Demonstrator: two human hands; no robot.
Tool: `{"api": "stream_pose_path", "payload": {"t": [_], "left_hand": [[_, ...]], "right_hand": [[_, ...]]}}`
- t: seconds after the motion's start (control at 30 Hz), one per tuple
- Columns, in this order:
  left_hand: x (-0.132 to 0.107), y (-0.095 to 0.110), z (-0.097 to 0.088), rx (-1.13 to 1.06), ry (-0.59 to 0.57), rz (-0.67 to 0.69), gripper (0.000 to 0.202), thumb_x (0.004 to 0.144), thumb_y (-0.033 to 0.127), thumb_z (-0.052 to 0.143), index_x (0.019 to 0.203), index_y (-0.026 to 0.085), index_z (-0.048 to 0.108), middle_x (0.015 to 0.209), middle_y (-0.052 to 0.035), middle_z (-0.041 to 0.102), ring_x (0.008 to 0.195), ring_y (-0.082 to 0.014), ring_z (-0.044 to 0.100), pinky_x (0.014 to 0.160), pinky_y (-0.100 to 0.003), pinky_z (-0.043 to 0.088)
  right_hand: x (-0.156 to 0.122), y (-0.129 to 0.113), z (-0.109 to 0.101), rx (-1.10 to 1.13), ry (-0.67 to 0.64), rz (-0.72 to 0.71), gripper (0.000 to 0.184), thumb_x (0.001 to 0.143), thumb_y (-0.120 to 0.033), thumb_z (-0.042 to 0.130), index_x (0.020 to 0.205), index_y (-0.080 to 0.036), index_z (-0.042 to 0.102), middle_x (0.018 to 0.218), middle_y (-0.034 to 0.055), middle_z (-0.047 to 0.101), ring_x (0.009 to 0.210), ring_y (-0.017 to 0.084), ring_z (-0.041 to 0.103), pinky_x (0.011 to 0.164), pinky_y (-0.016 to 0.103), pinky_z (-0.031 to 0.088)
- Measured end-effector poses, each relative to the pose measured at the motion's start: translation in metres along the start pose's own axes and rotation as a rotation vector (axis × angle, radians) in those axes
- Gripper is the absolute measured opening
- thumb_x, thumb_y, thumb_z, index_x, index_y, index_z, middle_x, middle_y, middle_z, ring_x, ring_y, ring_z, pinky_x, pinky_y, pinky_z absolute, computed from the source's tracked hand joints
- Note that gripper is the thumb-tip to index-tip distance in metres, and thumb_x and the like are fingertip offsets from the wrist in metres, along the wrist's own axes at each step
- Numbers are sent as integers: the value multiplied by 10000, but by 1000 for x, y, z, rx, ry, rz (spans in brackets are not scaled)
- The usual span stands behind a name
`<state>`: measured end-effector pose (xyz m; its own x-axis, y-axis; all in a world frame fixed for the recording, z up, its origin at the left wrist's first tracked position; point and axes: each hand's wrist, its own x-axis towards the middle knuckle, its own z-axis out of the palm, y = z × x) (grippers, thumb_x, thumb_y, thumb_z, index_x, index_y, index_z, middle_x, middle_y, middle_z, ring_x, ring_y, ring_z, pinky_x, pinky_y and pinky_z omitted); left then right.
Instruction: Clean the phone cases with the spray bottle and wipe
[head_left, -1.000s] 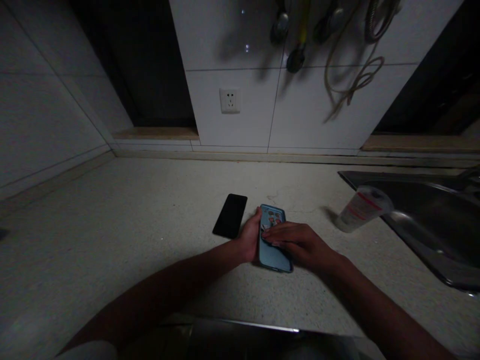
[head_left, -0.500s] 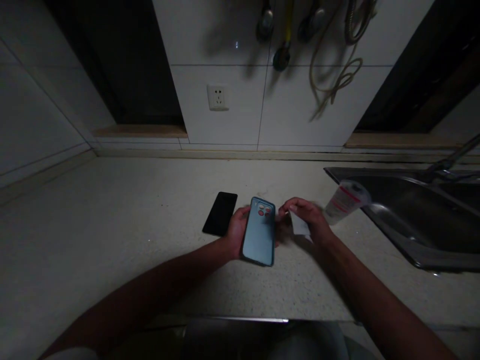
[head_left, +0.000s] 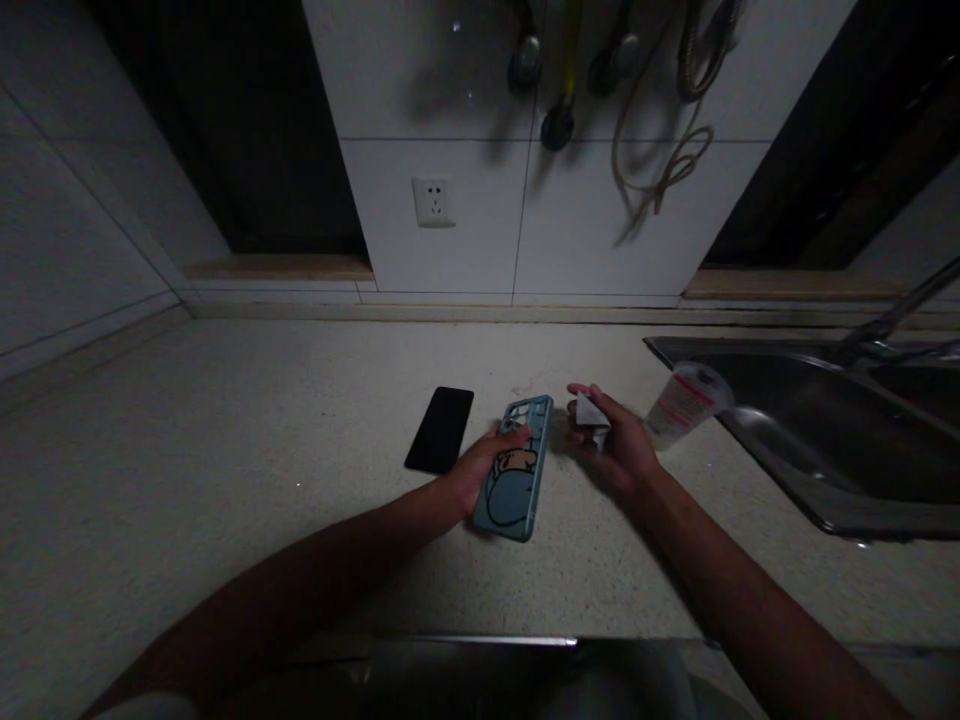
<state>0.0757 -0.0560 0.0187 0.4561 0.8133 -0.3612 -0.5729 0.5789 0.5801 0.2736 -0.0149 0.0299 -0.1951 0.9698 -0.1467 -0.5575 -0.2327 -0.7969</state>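
Observation:
My left hand (head_left: 480, 462) grips a blue phone case (head_left: 510, 495) by its left side, thumb across the front. A cartoon figure is printed on the face turned to me, and the camera cut-outs are at its top. Just left of this hand, a black phone (head_left: 441, 430) lies flat on the counter. To the right, my right hand (head_left: 619, 440) is closed on a small folded white wipe or piece of paper (head_left: 592, 412), held apart from the case. Behind that hand a clear plastic cup with red print (head_left: 688, 402) leans to the right.
The pale speckled counter (head_left: 300, 400) runs along a tiled wall with a socket (head_left: 433, 202). A steel sink (head_left: 795, 440) with a tap (head_left: 892, 318) is at the right. Valves (head_left: 556, 128) and a looped cord (head_left: 667, 170) hang on the wall above.
The phone case has been turned over: its plain inner side faced me before, its printed side now. My left thumb has come over the front. The white piece in my right hand has shifted.

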Motion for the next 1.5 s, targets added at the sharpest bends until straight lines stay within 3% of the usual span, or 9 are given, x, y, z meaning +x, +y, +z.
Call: {"api": "stream_pose_path", "payload": {"t": [0.17, 0.33, 0.5, 0.7, 0.83, 1.07, 1.2, 1.37, 1.5], "left_hand": [[3, 0, -4, -16, -40, -123, 221, 761, 119, 642, 977, 83, 667, 811, -117, 752, 707, -237, 729, 720, -364, 567], [7, -3, -8, -119, -146, -98, 367, 808, 156, 600, 1160, 64, 644, 1089, -176, 746, 1004, -282, 724, 981, -453, 495], [4, -2, 2, -158, -125, -68, 419, 956, 410, 463, 1101, 74, 667, 984, -183, 751, 945, -293, 728, 930, -458, 518], [3, 0, 11, -249, -5, -14, 497, 1008, 474, 360, 1087, 102, 680, 910, -141, 743, 894, -274, 723, 909, -442, 530], [7, -1, 8, -276, 10, -18, 459, 1004, 442, 404, 1139, 99, 678, 917, -132, 745, 878, -264, 724, 911, -424, 529], [9, -2, 0, -259, -70, -102, 620, 1003, 526, 335, 1227, 35, 639, 1019, -200, 738, 944, -284, 723, 926, -418, 514], [10, -4, -6, -210, -69, -79, 649, 987, 555, 364, 1195, 7, 643, 1027, -235, 731, 918, -294, 725, 913, -419, 514], [13, -5, -12, -214, -101, -95, 640, 968, 593, 364, 1228, 74, 633, 1051, -213, 732, 875, -309, 729, 839, -463, 532], [14, -4, -15, -179, -154, -105, 632, 969, 593, 354, 1244, 95, 629, 1042, -203, 734, 888, -325, 732, 806, -441, 532]], "right_hand": [[5, 0, -5, 27, 122, -149, 347, 681, -269, 845, 985, -217, 686, 836, -4, 723, 658, 134, 669, 542, 222, 573], [7, 4, -2, -71, 131, -257, 403, 668, -223, 836, 1025, -258, 651, 1032, 1, 734, 862, 169, 705, 739, 308, 622], [1, 19, 0, -437, 60, -464, 517, 795, -268, 745, 1280, -339, 581, 1349, 11, 655, 1183, 199, 640, 1037, 426, 521], [-13, 34, 2, -1198, -603, -724, 458, 966, -184, 466, 1392, -310, 578, 1436, 54, 596, 1381, 224, 503, 1181, 529, 356], [-15, 37, 3, -1346, -627, -840, 530, 979, -145, 425, 1482, -306, 469, 1520, 56, 494, 1431, 198, 427, 1190, 516, 350], [-33, 44, 19, -1456, -753, -923, 565, 940, -81, 396, 1484, -215, 468, 1482, 102, 533, 1440, 199, 408, 1205, 497, 329], [-53, 48, 24, -1515, -760, -913, 585, 917, -92, 420, 1498, -160, 442, 1489, 142, 516, 1430, 218, 424, 1194, 490, 346], [-86, 56, 22, -1591, -827, -911, 678, 834, -47, 427, 1504, -154, 436, 1503, 116, 502, 1443, 219, 404, 1193, 474, 352], [-111, 58, 21, -1631, -832, -881, 626, 851, -57, 434, 1467, -154, 490, 1496, 95, 514, 1426, 214, 434, 1204, 452, 335]]}}
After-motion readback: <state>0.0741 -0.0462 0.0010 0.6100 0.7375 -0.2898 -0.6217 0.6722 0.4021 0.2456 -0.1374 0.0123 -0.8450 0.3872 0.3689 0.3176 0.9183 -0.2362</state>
